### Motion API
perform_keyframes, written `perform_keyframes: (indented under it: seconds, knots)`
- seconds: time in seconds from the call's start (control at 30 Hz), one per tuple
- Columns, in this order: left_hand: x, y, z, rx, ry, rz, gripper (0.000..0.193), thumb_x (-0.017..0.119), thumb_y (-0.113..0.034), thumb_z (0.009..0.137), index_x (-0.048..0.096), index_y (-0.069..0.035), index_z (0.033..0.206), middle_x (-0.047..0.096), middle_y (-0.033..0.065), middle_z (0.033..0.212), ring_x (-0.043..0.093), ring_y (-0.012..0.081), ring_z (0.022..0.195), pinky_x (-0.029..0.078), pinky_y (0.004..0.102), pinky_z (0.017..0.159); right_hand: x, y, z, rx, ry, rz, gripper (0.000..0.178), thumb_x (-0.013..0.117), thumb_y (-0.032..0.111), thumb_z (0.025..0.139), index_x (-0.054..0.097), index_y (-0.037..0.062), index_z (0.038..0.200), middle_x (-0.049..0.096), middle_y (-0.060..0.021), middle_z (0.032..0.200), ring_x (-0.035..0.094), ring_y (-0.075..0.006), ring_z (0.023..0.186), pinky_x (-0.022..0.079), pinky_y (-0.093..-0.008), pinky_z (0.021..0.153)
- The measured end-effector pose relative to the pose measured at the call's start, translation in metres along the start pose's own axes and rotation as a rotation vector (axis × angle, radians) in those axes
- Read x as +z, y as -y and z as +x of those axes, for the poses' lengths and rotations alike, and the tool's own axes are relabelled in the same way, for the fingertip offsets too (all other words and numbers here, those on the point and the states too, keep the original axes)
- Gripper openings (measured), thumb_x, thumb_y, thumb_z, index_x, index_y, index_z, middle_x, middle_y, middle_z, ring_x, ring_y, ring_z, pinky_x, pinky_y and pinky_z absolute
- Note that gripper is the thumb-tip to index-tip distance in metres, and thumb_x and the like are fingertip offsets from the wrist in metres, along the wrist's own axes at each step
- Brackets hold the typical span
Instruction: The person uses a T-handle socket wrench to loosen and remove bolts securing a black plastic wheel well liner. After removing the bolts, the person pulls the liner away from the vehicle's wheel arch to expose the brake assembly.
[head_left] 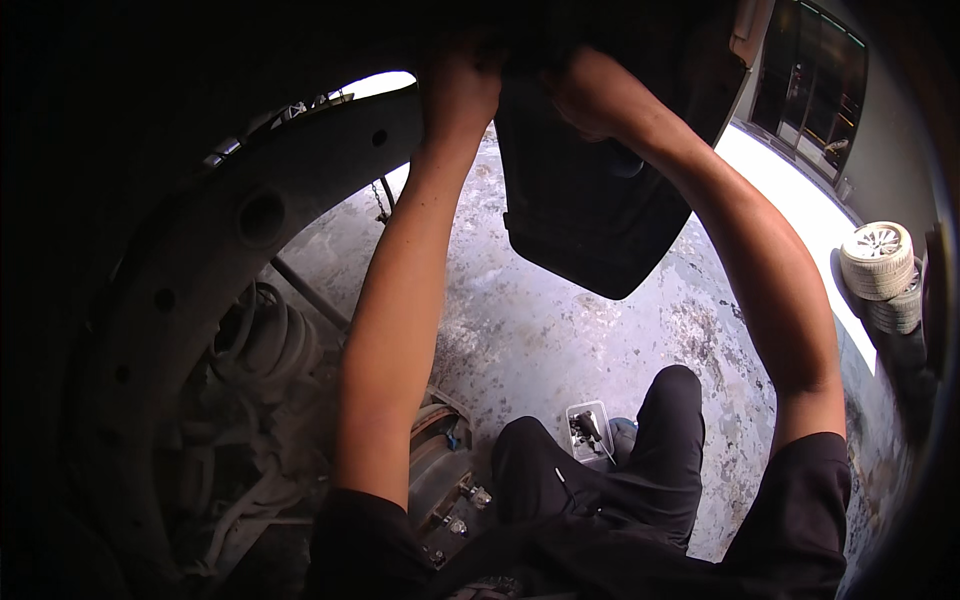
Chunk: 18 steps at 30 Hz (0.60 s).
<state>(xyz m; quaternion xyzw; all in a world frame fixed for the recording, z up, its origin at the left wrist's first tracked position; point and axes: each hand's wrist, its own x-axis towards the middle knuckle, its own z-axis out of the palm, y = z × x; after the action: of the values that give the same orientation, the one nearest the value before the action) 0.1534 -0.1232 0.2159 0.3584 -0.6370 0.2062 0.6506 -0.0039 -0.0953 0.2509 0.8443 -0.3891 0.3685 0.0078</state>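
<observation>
Both my arms reach up under a dark vehicle body. My left hand [462, 88] is raised near the top, beside the upper left edge of a black plastic panel [570, 225] that looks like a wheel arch liner; its fingers vanish into shadow. My right hand [592, 95] is curled closed in front of the panel's upper part. Whatever it grips is lost in the dark. The panel hangs down with its pointed lower end free above the floor.
Left of my arms run a dark frame rail [262, 215], a coil spring [265, 330] and a brake disc [440, 470] with wheel studs. Between my knees, a small clear tray [590, 430] holds dark parts. Stacked wheels [878, 262] stand at the far right, near a glass door [810, 85].
</observation>
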Motion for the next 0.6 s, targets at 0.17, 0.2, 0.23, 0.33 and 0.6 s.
perform_keyframes:
  seconds: [0.17, 0.2, 0.23, 0.33, 0.6]
  knots:
    - [0.002, 0.022, 0.009, 0.215, 0.078, 0.185, 0.024, 0.069, -0.019, 0.078, 0.066, -0.01, 0.1, 0.065, 0.0114, 0.098, 0.063, 0.0264, 0.091, 0.049, 0.0343, 0.078, -0.011, 0.004, -0.009, -0.047, 0.077, -0.332, 0.022, 0.047, 0.008, 0.081, 0.064, -0.0034, 0.089, 0.063, -0.0253, 0.09, 0.062, -0.0381, 0.088, 0.051, -0.0433, 0.074]
    - [-0.003, 0.029, 0.017, 0.226, 0.144, 0.168, 0.024, 0.069, -0.02, 0.078, 0.066, -0.01, 0.099, 0.066, 0.0112, 0.097, 0.063, 0.0266, 0.091, 0.049, 0.0344, 0.078, -0.013, 0.012, -0.012, -0.056, 0.058, -0.345, 0.022, 0.047, 0.008, 0.082, 0.064, -0.003, 0.089, 0.063, -0.0246, 0.09, 0.063, -0.0376, 0.088, 0.052, -0.0428, 0.074]
    - [-0.01, 0.037, 0.025, 0.235, 0.211, 0.154, 0.025, 0.07, -0.021, 0.077, 0.066, -0.01, 0.099, 0.066, 0.0109, 0.097, 0.063, 0.0267, 0.091, 0.049, 0.0345, 0.078, -0.014, 0.02, -0.015, -0.066, 0.038, -0.356, 0.022, 0.047, 0.008, 0.082, 0.064, -0.0026, 0.09, 0.064, -0.0239, 0.089, 0.063, -0.037, 0.087, 0.052, -0.0423, 0.073]
    - [-0.015, 0.02, 0.031, 0.091, 0.377, 0.041, 0.028, 0.073, -0.017, 0.074, 0.064, -0.008, 0.099, 0.063, 0.0107, 0.093, 0.06, 0.0248, 0.09, 0.047, 0.0349, 0.077, -0.027, 0.009, -0.017, -0.207, 0.101, -0.66, 0.022, 0.047, 0.009, 0.084, 0.064, -0.002, 0.091, 0.064, -0.0228, 0.087, 0.065, -0.0339, 0.087, 0.053, -0.0403, 0.069]
    - [-0.011, 0.003, 0.027, 0.216, 0.177, -0.014, 0.018, 0.072, -0.009, 0.07, 0.06, -0.006, 0.083, 0.056, 0.01, 0.081, 0.057, 0.026, 0.075, 0.046, 0.0374, 0.067, -0.048, 0.003, -0.008, 0.14, 0.35, 0.065, 0.027, 0.038, 0.02, 0.096, 0.053, 0.0005, 0.086, 0.045, -0.0065, 0.051, 0.048, -0.0179, 0.04, 0.045, -0.0326, 0.041]
